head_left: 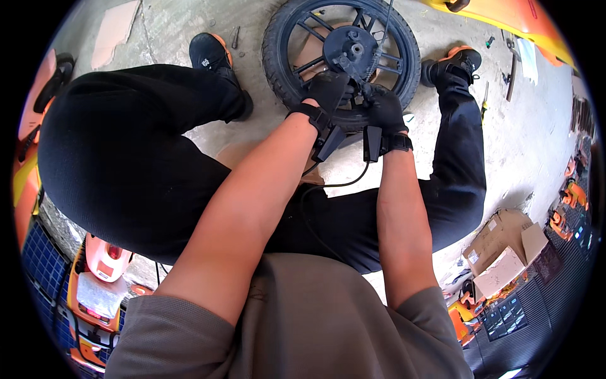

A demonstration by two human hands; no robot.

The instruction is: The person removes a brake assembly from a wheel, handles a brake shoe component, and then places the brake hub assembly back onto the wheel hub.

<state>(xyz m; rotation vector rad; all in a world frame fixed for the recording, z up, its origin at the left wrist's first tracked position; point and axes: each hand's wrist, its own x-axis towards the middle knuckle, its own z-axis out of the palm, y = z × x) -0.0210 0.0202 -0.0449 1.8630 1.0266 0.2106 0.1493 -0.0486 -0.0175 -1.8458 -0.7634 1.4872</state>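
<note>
the wheel's hub is just past our left hand, farther from our right hand; we can't tell what either grip holds.

pass: gap between left shoe and wheel | blocked: right shoe beside wheel

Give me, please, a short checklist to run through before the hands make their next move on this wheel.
1. Wheel between the left shoe and right shoe: ok.
2. Left hand and right hand gloved: ok, both in black.
3. Secure hold on a part: cannot tell, the dark gloves hide the fingertips.
4. Black cable at the wrists apart from the wheel: ok, it sags over the lap.
5. Floor free of loose tools: not ok, a yellow-handled tool lies right of the right leg.
</note>
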